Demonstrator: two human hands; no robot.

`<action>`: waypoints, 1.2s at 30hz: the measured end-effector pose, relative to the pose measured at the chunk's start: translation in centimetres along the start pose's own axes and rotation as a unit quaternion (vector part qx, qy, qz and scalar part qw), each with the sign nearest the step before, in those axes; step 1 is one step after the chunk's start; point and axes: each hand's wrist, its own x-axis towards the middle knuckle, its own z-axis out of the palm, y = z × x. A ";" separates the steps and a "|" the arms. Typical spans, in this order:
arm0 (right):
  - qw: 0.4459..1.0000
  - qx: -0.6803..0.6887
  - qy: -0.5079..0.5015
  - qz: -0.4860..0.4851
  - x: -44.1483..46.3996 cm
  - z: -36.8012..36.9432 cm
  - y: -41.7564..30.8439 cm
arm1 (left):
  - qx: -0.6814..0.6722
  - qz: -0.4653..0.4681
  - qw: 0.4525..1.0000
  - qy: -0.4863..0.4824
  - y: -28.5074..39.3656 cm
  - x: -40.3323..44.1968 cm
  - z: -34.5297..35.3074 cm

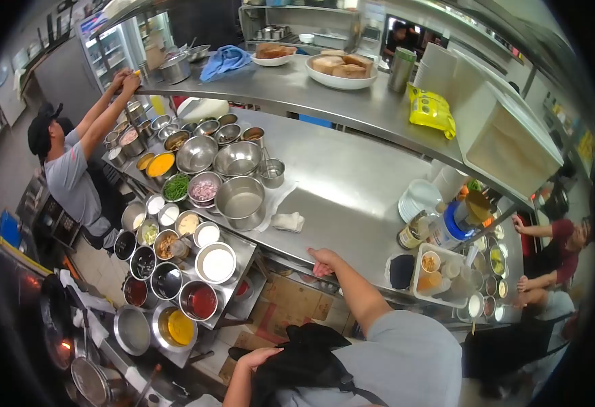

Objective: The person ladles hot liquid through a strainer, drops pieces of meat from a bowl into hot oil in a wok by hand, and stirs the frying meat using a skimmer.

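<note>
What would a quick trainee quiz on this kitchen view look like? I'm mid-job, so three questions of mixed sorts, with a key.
1. True or false: the yellow packet lies on the upper shelf.
2. Multiple choice: what is the wearer's right hand nearest to?
A) the blue cloth
B) the front edge of the counter
C) the stacked white plates
3. Fill in: the clothing right at the wearer's left hand is ___ in colour.

Key: 1. True. 2. B. 3. Black.
</note>
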 end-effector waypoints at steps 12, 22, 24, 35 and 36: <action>0.997 0.035 0.040 -0.050 0.6 1.5 0.3 | 0.326 0.383 0.863 -0.051 -7.7 7.1 -2.7; 0.999 -0.025 0.039 0.002 0.4 2.4 -0.5 | -0.047 0.130 0.989 -0.050 -5.2 0.7 -1.2; 0.999 -0.037 0.027 0.004 0.5 2.6 -0.6 | -0.030 0.152 0.988 -0.029 -4.9 -1.5 -2.2; 0.997 -0.050 0.024 -0.049 3.6 4.3 2.5 | -0.177 0.224 0.956 0.072 -9.9 -8.8 -5.7; 0.993 -0.099 0.013 -0.063 3.4 5.5 3.2 | -0.176 0.248 0.948 0.089 -10.5 -9.0 -5.8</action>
